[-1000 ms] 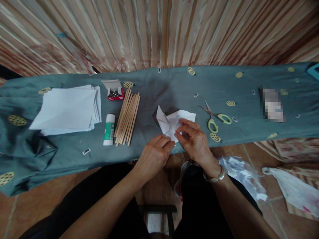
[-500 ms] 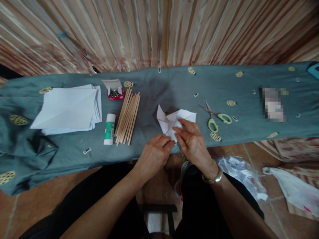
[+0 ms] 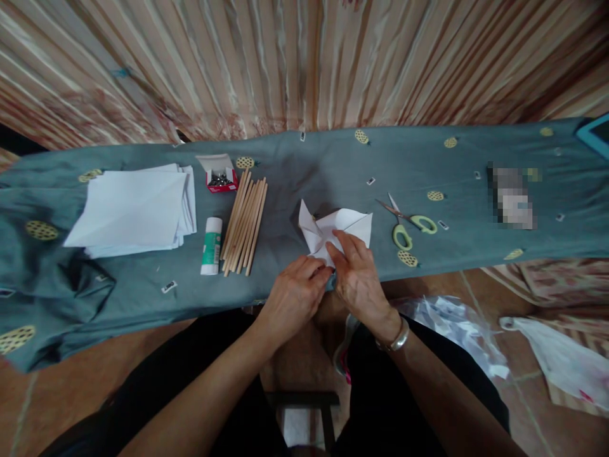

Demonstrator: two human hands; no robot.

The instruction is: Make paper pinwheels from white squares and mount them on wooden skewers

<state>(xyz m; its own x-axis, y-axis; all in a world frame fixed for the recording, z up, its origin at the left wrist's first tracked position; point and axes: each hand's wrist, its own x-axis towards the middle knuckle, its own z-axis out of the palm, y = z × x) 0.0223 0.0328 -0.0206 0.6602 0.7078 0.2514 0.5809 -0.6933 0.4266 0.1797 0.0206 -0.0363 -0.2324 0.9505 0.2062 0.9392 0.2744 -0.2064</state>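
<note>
Worked piece: a white paper sheet (image 3: 345,220) with folded, raised corners sits at the near edge of the table, in front of the person; its lower part is hidden by fingers.
Left hand: the bare left hand (image 3: 295,289) lies curled at the paper's near left edge; whether thumb and finger clamp it cannot be told.
Right hand: the bare right hand (image 3: 358,276), a silver-coloured bracelet (image 3: 397,336) at its wrist, rests bent fingers on the paper; its grip is likewise unclear, the thumb side being partly covered.
Hand spacing: close together, fingertips nearly meeting over the sheet.
Right of paper: scissors with pale green handles (image 3: 398,216), blades parted.
Left of paper: a bundle of slim pale wooden sticks (image 3: 243,222); beside it a white-and-green glue stick (image 3: 211,246) and an open red-and-white carton (image 3: 221,181) of small metallic pieces, too small to identify.
Far left: a stack of white paper (image 3: 133,209).
Far right: a pixelated object (image 3: 512,198), unreadable; a blue item (image 3: 597,138) cut off by the frame.
</note>
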